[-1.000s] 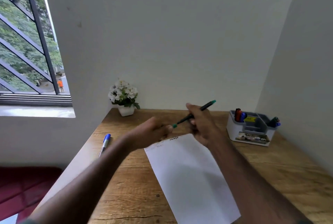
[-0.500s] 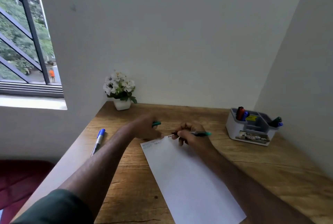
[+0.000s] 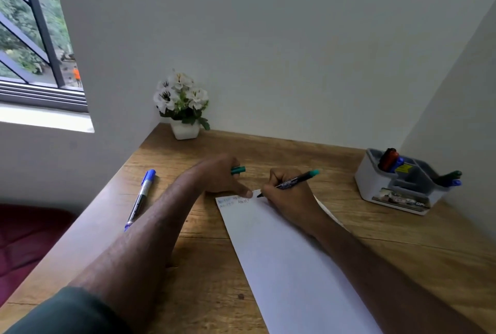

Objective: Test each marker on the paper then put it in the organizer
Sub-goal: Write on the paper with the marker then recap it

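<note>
A wooden desk (image 3: 375, 253) with visible grain fills a corner between pale walls. On it a long white sheet of paper (image 3: 290, 266) lies at a slant, its far end bearing faint lines of handwriting. Both forearms reach forward from the near edge and converge at that far end. The right hand (image 3: 288, 195) rests on the paper, fingers curled around a black marker with a teal end (image 3: 294, 180); the tip touches the sheet at its top edge and the teal end points up and to the right. The left hand (image 3: 218, 176) lies just beside it on the desk, its thumb pressing the paper's top corner while the curled fingers grip a teal marker cap (image 3: 238, 170). A white-and-grey compartmented plastic organizer (image 3: 402, 186) stands at the far right, well apart from the hands, with red, blue and dark markers upright in its compartments. A blue-capped marker (image 3: 140, 198) lies on the desk's left side. A small white pot of white flowers (image 3: 183, 104) sits in the far corner.
</note>
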Demonstrator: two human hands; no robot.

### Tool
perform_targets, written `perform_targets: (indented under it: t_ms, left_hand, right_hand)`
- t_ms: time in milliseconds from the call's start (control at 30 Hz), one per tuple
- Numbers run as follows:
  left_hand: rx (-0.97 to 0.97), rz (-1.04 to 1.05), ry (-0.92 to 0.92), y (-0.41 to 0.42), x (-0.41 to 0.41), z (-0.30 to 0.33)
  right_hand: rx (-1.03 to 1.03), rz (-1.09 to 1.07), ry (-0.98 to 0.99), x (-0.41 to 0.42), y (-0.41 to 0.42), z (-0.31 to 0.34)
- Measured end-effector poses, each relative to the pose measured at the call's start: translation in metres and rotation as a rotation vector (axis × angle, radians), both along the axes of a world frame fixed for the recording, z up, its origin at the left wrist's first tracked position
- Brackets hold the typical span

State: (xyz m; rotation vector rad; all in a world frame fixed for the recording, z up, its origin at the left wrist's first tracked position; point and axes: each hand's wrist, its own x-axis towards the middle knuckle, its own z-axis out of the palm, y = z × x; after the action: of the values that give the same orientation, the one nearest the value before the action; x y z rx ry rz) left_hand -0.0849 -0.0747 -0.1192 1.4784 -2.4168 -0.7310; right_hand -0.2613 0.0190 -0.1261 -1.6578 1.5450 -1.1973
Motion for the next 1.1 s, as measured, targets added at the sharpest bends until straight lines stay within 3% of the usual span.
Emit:
perform_targets:
  t_ms: [1100]
  left_hand:
    - [0.039, -0.003, 0.023, 0.0039, 0.002, 0.0062]
  right_hand:
    - [-0.041, 0.02, 0.08, -0.002, -0.0034, -0.0089]
